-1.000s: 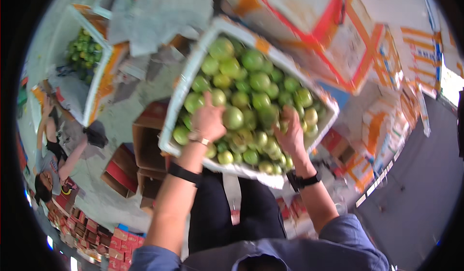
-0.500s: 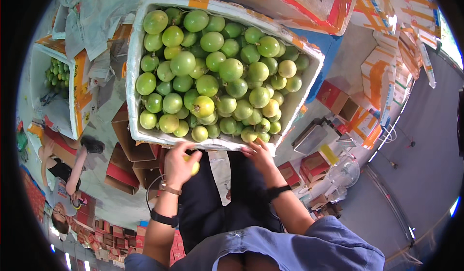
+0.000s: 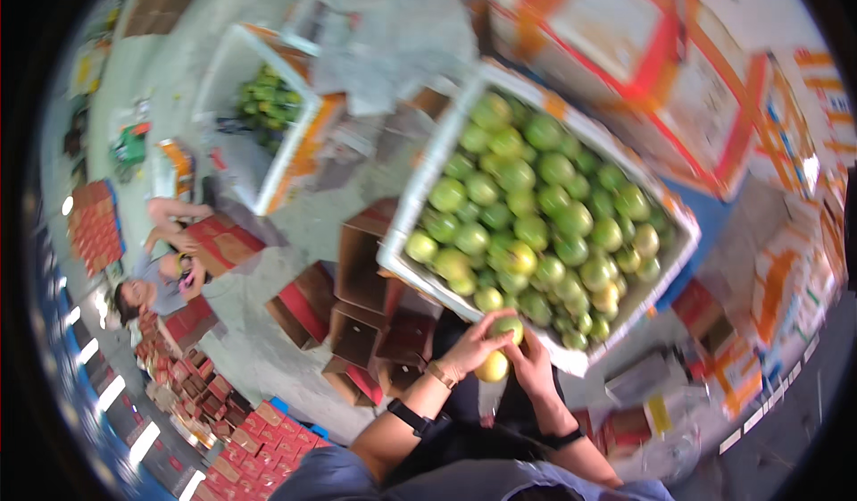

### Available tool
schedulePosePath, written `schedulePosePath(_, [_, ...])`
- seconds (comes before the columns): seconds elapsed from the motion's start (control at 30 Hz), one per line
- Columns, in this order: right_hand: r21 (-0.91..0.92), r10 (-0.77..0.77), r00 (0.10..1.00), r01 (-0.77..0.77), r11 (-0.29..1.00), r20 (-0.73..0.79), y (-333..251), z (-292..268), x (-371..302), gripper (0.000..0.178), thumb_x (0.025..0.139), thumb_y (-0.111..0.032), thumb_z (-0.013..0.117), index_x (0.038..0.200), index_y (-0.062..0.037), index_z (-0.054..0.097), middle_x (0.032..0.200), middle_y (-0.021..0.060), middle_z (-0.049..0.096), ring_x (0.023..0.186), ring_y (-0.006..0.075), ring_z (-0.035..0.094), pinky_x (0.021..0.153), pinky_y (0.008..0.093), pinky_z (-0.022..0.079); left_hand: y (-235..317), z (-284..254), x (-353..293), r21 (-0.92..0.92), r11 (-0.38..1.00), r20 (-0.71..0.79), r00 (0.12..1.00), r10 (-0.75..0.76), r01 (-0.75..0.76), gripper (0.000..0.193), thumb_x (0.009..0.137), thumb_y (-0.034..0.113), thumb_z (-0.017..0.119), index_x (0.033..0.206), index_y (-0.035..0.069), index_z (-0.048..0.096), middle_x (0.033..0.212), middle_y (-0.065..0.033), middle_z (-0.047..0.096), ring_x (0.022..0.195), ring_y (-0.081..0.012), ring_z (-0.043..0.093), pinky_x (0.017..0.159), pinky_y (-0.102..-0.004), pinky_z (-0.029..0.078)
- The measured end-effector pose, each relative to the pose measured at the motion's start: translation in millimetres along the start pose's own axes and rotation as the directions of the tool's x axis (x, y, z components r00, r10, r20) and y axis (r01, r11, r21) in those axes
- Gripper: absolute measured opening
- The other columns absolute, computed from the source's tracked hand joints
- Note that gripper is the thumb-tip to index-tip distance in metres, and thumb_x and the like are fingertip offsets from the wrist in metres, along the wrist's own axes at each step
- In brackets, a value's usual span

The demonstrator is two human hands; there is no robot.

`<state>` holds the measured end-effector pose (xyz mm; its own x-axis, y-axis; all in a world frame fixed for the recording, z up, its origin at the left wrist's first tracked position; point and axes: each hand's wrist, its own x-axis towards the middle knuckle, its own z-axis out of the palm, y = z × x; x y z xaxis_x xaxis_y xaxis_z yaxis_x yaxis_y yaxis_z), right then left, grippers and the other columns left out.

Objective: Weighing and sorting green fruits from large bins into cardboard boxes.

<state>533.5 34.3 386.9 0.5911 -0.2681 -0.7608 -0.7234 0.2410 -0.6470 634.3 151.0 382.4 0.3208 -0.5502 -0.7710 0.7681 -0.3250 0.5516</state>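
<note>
A white foam box full of round green passion fruit stands in front of me, its rim taped in orange. Just off its near edge, my left hand and my right hand meet. Between their fingertips is a green passion fruit. Below it, a yellow passion fruit sits against the fingers of my left hand. The fingers of both hands are closed, and blur hides exactly how they share the green fruit.
Open cardboard cartons stand left of the box. Farther left is another foam box with green fruit inside, near a seated person. Large taped foam boxes are behind at the right. Red cartons are stacked at lower left.
My view has swung left, so the box appears farther right. My right hand has left the box's near edge and joined my left; a green passion fruit is now between them with the yellow one.
</note>
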Motion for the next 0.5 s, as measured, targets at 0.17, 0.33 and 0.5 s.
schedulePosePath(0.17, [0.064, 0.153, 0.968, -0.169, 0.984, 0.199, -59.9, -1.2, 23.2, 0.042, 0.095, -0.026, 0.054, 0.125, 0.0018, 0.050, 0.108, 0.0057, 0.060, 0.093, 0.0139, 0.059, 0.080, 0.0259, 0.046, 34.0, -108.7, -28.3, -0.816, 0.577, -0.024, 0.995, -0.093, 0.034, 0.041, 0.092, 0.031, 0.053, 0.124, 0.005, 0.049, 0.108, -0.0189, 0.061, 0.072, -0.0318, 0.065, 0.058, -0.0451, 0.056])
schedulePosePath(0.33, [0.075, 0.050, 0.997, -0.046, 0.996, -0.062, -58.3, -36.3, 46.0, 0.024, 0.092, -0.015, 0.058, 0.109, 0.0016, 0.058, 0.098, 0.0062, 0.063, 0.083, 0.0128, 0.060, 0.072, 0.0267, 0.049, 125.2, -273.1, -61.6, -0.753, 0.515, -0.429, 0.899, 0.087, -0.410, 0.039, 0.092, 0.038, 0.054, 0.113, 0.006, 0.055, 0.103, -0.0162, 0.064, 0.071, -0.0233, 0.067, 0.055, -0.0344, 0.057])
schedulePosePath(0.5, [-0.444, -0.265, 0.964, 0.246, 0.861, 0.021, -110.3, -20.5, 122.6, 0.030, 0.082, -0.014, 0.066, 0.109, -0.0027, 0.060, 0.102, 0.0136, 0.061, 0.091, 0.0275, 0.061, 0.075, 0.0355, 0.049, 151.4, -327.1, -64.1, -0.465, 0.719, -0.641, 0.757, 0.129, -0.517, 0.033, 0.090, 0.025, 0.055, 0.119, 0.009, 0.054, 0.123, -0.0149, 0.055, 0.096, -0.0228, 0.063, 0.067, -0.0345, 0.057])
